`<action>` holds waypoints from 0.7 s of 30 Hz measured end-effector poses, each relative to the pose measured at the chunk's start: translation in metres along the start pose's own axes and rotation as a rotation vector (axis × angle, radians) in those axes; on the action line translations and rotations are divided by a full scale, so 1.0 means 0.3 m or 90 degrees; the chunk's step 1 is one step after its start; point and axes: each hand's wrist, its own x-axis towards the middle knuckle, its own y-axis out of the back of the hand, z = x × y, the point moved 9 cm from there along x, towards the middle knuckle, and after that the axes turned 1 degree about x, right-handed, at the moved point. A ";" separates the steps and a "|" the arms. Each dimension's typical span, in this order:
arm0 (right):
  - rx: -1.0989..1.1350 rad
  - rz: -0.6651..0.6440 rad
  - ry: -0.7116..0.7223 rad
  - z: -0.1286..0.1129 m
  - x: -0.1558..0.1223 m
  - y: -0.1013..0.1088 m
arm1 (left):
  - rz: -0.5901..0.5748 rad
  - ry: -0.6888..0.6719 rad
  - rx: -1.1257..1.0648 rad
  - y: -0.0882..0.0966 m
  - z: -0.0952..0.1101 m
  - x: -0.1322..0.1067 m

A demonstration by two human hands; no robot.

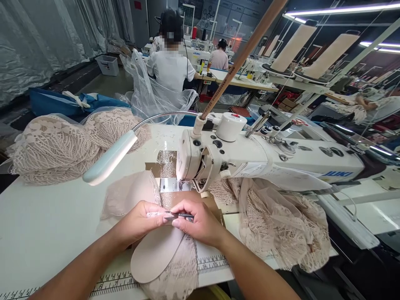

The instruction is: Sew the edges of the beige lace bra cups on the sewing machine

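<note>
A beige bra piece with moulded cups (154, 256) and lace edging (181, 271) lies across the table's front, before the sewing machine's needle. My left hand (140, 221) pinches the fabric between the two cups, thumb and fingers pressed together. In my right hand (201, 223) is a small pair of dark thread snips (185, 215), gripped between thumb and forefinger. Its tip points left and meets the fabric at my left fingertips. The exact spot at the tip is partly covered by fingers. The other cup (136, 193) rests beyond my left hand, near the metal needle plate (170, 184).
The white sewing machine (253, 146) stands just ahead, with a lamp (112, 156) on a bent neck to its left. Lace pieces lie in piles at left (59, 143) and right (281, 227). A printed ruler (214, 264) runs along the front edge. A person (170, 62) sits ahead.
</note>
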 end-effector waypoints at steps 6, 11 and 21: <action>0.027 0.021 0.028 -0.003 0.005 0.006 | 0.020 0.007 0.034 0.008 -0.002 -0.004; 0.006 0.000 0.029 0.011 0.008 0.003 | 0.020 -0.008 0.036 0.011 -0.006 0.001; 0.011 -0.015 -0.006 -0.018 0.026 -0.021 | 0.017 0.016 0.017 0.000 -0.022 0.000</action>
